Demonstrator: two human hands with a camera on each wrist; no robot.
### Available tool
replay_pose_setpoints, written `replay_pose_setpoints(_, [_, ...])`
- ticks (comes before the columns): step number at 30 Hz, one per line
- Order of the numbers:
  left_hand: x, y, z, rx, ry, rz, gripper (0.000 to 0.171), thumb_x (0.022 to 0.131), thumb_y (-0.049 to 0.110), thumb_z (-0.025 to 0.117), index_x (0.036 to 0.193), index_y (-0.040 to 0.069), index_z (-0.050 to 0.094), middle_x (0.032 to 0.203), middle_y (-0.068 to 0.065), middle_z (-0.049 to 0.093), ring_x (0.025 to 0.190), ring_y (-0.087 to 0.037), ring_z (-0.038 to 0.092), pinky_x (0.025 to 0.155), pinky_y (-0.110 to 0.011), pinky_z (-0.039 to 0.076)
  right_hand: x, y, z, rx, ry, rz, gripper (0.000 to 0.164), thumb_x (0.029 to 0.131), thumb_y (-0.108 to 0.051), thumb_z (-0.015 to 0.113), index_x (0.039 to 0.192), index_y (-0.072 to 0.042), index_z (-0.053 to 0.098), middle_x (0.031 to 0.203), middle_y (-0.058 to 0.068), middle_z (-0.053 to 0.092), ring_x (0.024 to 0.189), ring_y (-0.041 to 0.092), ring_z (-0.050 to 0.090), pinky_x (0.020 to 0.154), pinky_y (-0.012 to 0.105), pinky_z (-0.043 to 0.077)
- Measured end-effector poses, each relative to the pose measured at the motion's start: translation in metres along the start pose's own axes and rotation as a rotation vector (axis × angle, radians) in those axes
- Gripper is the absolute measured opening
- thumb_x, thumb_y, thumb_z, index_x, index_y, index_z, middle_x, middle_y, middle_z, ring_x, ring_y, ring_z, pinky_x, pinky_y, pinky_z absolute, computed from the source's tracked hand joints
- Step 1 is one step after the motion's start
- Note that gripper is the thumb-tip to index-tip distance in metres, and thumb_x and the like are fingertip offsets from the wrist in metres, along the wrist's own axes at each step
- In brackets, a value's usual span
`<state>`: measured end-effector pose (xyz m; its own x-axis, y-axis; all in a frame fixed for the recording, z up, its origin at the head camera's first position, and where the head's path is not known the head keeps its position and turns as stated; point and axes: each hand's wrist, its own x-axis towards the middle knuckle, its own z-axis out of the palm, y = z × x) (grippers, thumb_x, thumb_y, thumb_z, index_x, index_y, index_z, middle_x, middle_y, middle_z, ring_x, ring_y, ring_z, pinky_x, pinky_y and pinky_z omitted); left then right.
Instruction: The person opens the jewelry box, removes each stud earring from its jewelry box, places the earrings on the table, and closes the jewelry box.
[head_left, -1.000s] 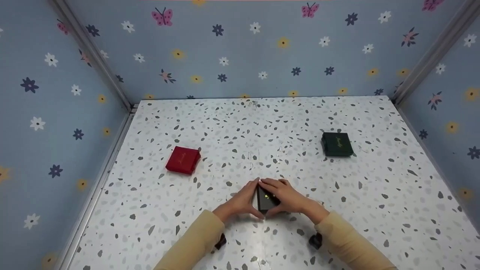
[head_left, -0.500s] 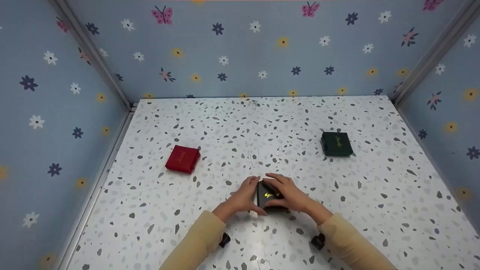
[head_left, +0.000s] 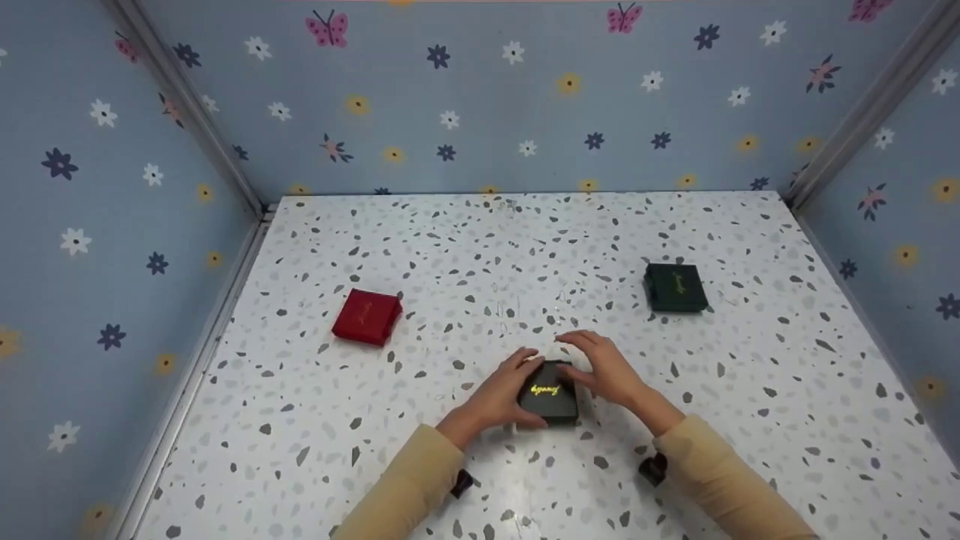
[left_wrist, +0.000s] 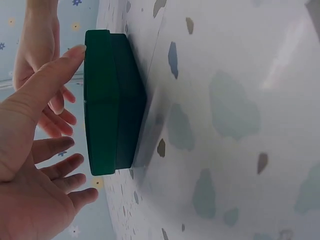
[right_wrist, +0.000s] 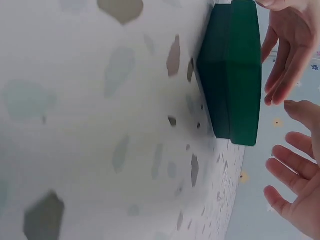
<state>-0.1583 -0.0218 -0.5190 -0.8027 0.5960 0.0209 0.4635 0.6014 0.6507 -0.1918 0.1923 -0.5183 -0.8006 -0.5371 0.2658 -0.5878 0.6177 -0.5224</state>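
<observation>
A dark green jewelry box (head_left: 551, 405) with gold lettering lies lid-down flat in front of me, its lid facing up and closed over the base. My left hand (head_left: 495, 394) is around its left side, fingers loosely spread and thumb near the front left corner. In the left wrist view that thumb (left_wrist: 62, 67) reaches the edge of the green lid (left_wrist: 101, 105). My right hand (head_left: 611, 375) hovers by the box's right side, fingers loosely bent, holding nothing; its thumb overlaps the lid's far right corner in the head view. The right wrist view shows both hands beside the box (right_wrist: 245, 75).
A red box (head_left: 367, 317) with faint gold lettering lies on the speckled white table (head_left: 450, 247) at the left. Another dark green box (head_left: 676, 288) lies toward the back right. Blue flower-patterned panels (head_left: 480, 90) enclose the table behind and at the sides.
My right hand has drawn away from the box to the right and upward, uncovering the lid's lettering. The left hand has shifted slightly right along with the box's left edge.
</observation>
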Motion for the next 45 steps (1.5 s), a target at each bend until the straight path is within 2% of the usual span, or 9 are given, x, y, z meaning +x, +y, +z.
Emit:
replay_pose_setpoints(5, [0.004,0.002,0.004,0.043,0.022,0.032,0.093,0.061,0.037,0.079,0.135,0.004,0.034,0.138,-0.01,0.03,0.124,-0.024,0.03,0.099,-0.035,0.031,0.003,0.009,-0.009,0.002,0.042,0.016,0.038,0.08,-0.015,0.065,0.116,-0.004,0.056,0.111,0.008,0.056,0.104,0.023,0.051,0.086,0.039,0.043])
replay_pose_setpoints(12, [0.008,0.0,0.011,0.17,0.039,0.072,0.093,0.061,0.041,0.078,0.135,0.006,0.034,0.135,-0.01,0.032,0.123,-0.024,0.03,0.101,-0.038,0.029,0.012,0.022,-0.021,0.021,0.096,0.086,0.039,0.08,-0.016,0.065,0.114,0.0,0.056,0.11,0.012,0.056,0.101,0.028,0.051,0.084,0.041,0.044])
replay_pose_setpoints(20, [0.016,-0.001,0.016,0.249,-0.006,0.027,0.104,0.055,0.045,0.079,0.138,0.008,0.029,0.134,-0.012,0.032,0.123,-0.026,0.029,0.099,-0.042,0.029,0.025,0.04,-0.037,-0.006,0.145,0.136,0.039,0.08,-0.013,0.065,0.113,0.005,0.055,0.107,0.019,0.057,0.092,0.031,0.053,0.08,0.043,0.043])
replay_pose_setpoints(28, [0.021,0.001,0.019,0.302,-0.082,-0.014,0.108,0.055,0.047,0.078,0.14,0.01,0.023,0.133,-0.012,0.031,0.122,-0.025,0.028,0.096,-0.042,0.031,0.032,0.061,-0.049,-0.022,0.191,0.213,0.04,0.08,-0.011,0.064,0.114,0.005,0.054,0.108,0.021,0.054,0.097,0.035,0.05,0.082,0.046,0.042])
replay_pose_setpoints(39, [0.023,0.003,0.022,0.344,-0.1,-0.019,0.103,0.057,0.04,0.078,0.14,0.01,0.023,0.131,-0.012,0.032,0.117,-0.025,0.032,0.092,-0.04,0.037,0.035,0.09,-0.06,-0.083,0.207,0.346,0.047,0.081,-0.016,0.063,0.118,0.009,0.048,0.113,0.026,0.048,0.102,0.037,0.047,0.088,0.047,0.037])
replay_pose_setpoints(45, [0.024,0.005,0.024,0.345,-0.1,-0.029,0.105,0.055,0.035,0.079,0.139,0.008,0.022,0.13,-0.013,0.032,0.116,-0.025,0.033,0.092,-0.037,0.037,0.034,0.1,-0.068,-0.065,0.195,0.455,0.049,0.083,-0.017,0.061,0.121,0.008,0.045,0.122,0.028,0.041,0.113,0.041,0.038,0.096,0.05,0.03])
